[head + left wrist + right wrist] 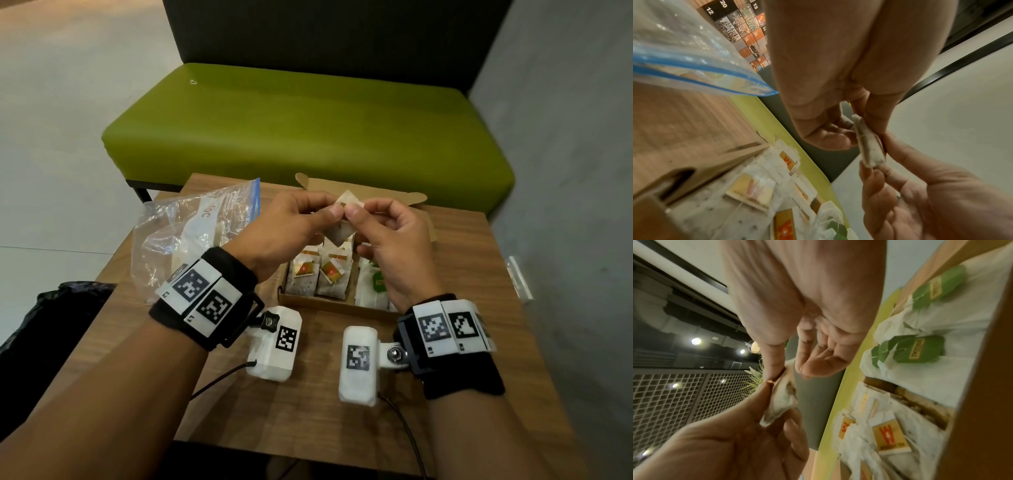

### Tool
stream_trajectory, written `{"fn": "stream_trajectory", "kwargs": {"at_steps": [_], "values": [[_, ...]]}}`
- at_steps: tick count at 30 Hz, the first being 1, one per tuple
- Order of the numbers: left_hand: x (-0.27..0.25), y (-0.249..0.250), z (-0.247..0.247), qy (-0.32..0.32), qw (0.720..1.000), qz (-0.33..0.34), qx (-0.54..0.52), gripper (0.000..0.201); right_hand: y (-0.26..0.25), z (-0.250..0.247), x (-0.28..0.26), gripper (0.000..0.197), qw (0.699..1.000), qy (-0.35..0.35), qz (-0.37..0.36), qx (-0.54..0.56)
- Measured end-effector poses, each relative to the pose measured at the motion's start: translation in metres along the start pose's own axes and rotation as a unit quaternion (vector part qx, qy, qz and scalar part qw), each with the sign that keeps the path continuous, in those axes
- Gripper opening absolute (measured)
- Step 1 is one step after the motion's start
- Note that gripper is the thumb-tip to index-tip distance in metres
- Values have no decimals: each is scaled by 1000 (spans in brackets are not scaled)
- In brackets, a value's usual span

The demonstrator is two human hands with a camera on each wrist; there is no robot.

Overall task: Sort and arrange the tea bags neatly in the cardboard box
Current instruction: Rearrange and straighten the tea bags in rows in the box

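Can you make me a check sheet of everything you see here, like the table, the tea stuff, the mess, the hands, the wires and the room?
Surface: wooden table, small.
Job's things: cardboard box open, orange-tag tea bags in rows on its left side, green-tag tea bags on its right; one tea bag held above the box.
Clutter: plastic zip bag left of the box; black bag beside the table.
Grips: left hand and right hand both pinch the held tea bag.
Cables: dark cable from each wrist camera.
Surroundings: green bench, grey wall.
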State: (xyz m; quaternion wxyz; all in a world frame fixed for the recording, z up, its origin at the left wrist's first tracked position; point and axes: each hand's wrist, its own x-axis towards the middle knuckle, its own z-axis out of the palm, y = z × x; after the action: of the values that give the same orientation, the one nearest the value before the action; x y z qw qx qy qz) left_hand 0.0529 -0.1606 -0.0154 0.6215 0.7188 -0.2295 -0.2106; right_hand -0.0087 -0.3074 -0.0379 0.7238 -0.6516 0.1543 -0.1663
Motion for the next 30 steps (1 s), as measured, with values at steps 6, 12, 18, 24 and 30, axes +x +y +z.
{"fn": "stream_trajectory", "kwargs": {"at_steps": [6, 12, 18, 24, 30], "values": [[2, -7, 3, 37, 999, -33, -4, 14, 1, -5, -3, 6, 996, -39, 70, 41], [-2, -16, -7, 76, 987, -55, 131, 14, 3, -14, -5, 10, 986, -64, 68, -136], [-6, -29, -21, 128, 968, -96, 195, 17, 7, -7, -5, 17, 931, -110, 74, -341], [-7, -35, -16, 113, 935, -98, 321, 25, 12, 6, -6, 22, 862, -122, 31, -491], [-5, -38, -15, 103, 915, -104, 377, 37, 11, 7, -8, 38, 799, -171, 26, -575]]}}
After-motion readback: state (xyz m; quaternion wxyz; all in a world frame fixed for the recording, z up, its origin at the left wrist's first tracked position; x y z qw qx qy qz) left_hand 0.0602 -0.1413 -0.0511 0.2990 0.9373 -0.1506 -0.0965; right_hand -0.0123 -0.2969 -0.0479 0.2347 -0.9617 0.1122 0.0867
